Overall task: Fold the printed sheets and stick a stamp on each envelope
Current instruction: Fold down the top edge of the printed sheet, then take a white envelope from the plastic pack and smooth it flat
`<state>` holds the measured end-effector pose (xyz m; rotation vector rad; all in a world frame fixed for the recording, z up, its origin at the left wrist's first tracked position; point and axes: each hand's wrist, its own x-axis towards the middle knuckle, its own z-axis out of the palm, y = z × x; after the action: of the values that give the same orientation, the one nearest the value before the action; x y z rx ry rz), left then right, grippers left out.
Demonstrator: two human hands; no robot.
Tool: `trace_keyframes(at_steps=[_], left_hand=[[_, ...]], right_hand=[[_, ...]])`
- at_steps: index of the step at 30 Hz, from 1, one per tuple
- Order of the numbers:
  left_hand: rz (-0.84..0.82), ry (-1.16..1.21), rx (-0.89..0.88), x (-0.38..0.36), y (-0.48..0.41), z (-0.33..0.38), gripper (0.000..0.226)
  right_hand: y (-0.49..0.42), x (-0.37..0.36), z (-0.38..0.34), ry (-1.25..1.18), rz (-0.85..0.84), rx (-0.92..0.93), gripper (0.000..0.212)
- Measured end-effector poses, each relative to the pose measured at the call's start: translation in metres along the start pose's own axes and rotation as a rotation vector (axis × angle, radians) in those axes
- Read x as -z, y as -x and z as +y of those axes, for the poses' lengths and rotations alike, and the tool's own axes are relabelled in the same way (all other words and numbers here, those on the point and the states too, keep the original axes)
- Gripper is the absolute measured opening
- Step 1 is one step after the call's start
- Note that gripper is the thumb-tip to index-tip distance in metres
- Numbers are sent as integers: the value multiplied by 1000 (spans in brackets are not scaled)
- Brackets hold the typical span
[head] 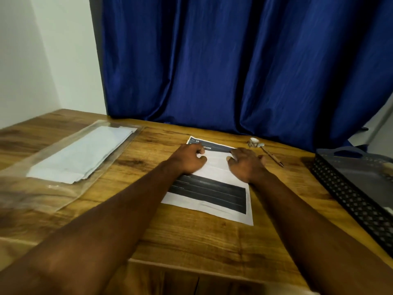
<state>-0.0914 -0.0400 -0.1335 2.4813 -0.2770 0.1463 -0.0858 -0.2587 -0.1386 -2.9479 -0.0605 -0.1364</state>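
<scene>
While both hands rest on its far half, the printed sheet (214, 188) lies flat mid-table (191, 241), slightly skewed, with its near edge short of the front edge.

Left hand (189, 159): fingers curled, on the sheet's left side; can't tell if it pinches paper.

Right hand (246, 165): fingers straight and spread, pressing the sheet's right side. Hands apart, bare paper between.

Envelopes (83, 154) are stacked inside a clear sleeve (42, 194) toward the left edge. Small roll (254, 143) and pen (273, 157) lie near the far edge, right of the sheet. Black mesh tray (344, 188) at the right edge. Blue curtain (234, 60) behind.
</scene>
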Motion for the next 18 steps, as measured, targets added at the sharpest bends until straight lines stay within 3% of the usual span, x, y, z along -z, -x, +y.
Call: trace_keyframes(at_steps=[5,8,11,13,18], left_hand=[[-61,-27,3,10,8,3,54],[10,-120,54,23,9,-9,56],[96,-343,172,49,14,-27,64],[107,-454,268,69,21,-41,74],[84,-549,485,112,48,-78,95]], right_hand=[[-3,7,-20,-110,105,90,46],[-4,11,-51,-117,143,213,48],[-3,13,-85,-70,172,326,57],[-2,12,-106,-54,180,392,51],[8,-2,-152,11,162,504,49]])
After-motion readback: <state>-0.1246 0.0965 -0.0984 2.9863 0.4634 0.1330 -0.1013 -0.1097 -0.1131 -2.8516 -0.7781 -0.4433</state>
